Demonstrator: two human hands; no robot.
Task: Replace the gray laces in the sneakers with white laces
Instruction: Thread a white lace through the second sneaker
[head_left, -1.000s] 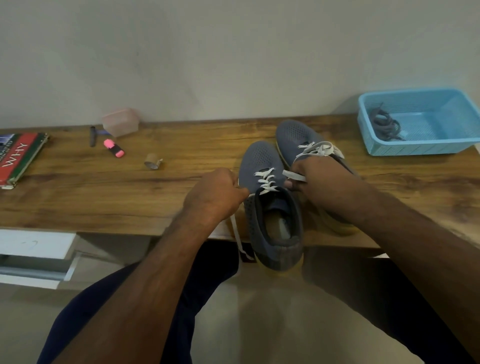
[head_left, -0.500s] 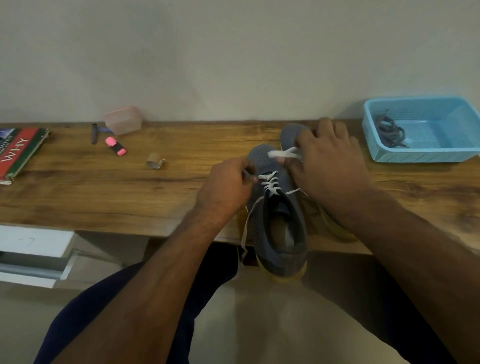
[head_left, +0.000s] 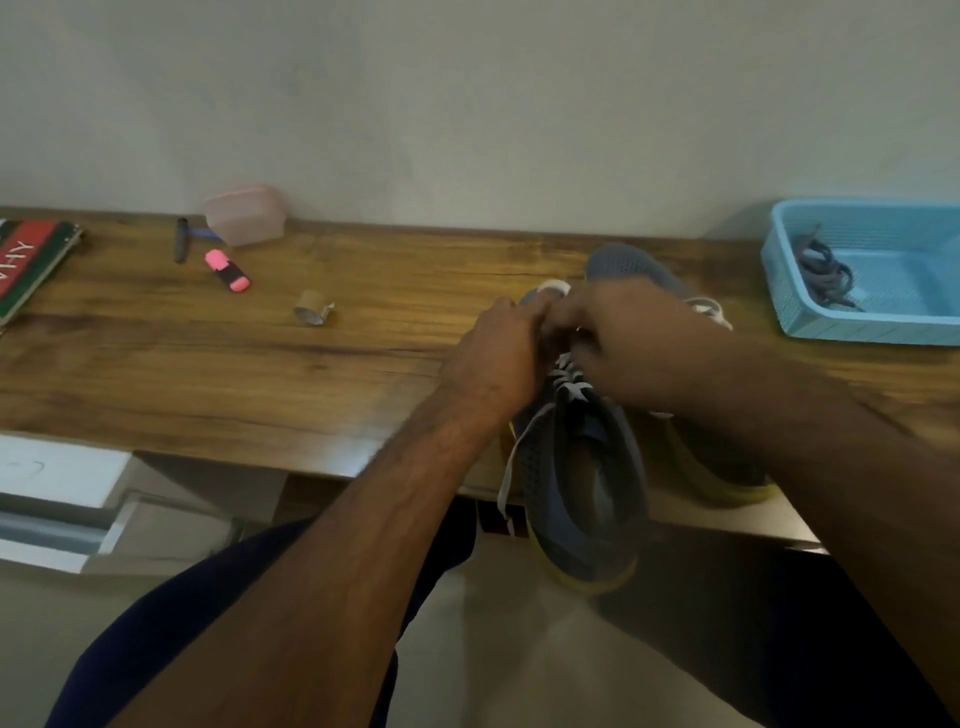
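Two grey-blue sneakers with yellow soles sit at the desk's front edge. The near sneaker (head_left: 582, 478) hangs partly over the edge, and a white lace (head_left: 569, 382) crosses its eyelets. One loose end of that lace (head_left: 511, 467) dangles down the shoe's left side. My left hand (head_left: 498, 358) and my right hand (head_left: 618, 332) meet over the shoe's toe end, fingers curled together on the white lace. The second sneaker (head_left: 639, 267) lies behind my right hand, mostly hidden, with white lacing (head_left: 714, 309) showing. Grey laces (head_left: 826, 273) lie in a blue basket.
The blue basket (head_left: 862, 327) stands at the right of the wooden desk (head_left: 260, 374). A pink highlighter (head_left: 227, 270), a dark pen (head_left: 180, 240), a pink box (head_left: 245, 214), a small cardboard roll (head_left: 312, 308) and a book (head_left: 28, 260) lie to the left. Drawers (head_left: 52, 499) are below left.
Both hands have moved forward and come together over the near sneaker's toe end. The right hand came back left from the far shoe. The view is blurred with motion.
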